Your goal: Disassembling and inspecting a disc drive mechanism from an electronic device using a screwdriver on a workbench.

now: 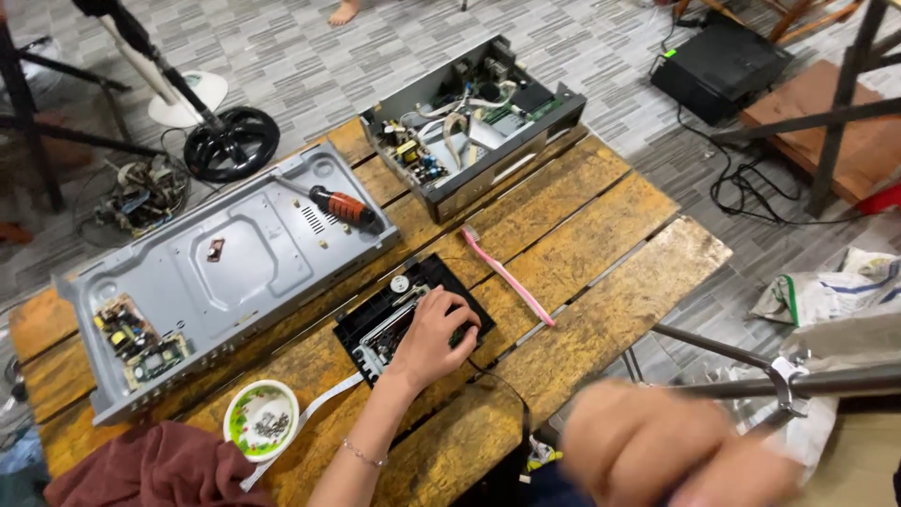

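Note:
My left hand [434,340] lies on a black disc drive unit [375,324] in the middle of the wooden table [601,282], with its fingers curled over the unit's right part. A white ribbon cable [310,411] trails from the unit toward the table's near edge. At the bottom right my right hand [657,451] is close to the camera and heavily blurred. Its fingers look curled, and I cannot make out whether it holds anything. A pink toothbrush [508,276] lies just right of the drive unit.
A grey metal cover [235,263] lies at left with an orange-and-black screwdriver [343,207] and a small circuit board [138,340] on it. An open player chassis [469,122] sits at the far edge. A small bowl of screws [261,420] and a maroon cloth [150,469] lie near me. A metal tripod leg [751,380] crosses at right.

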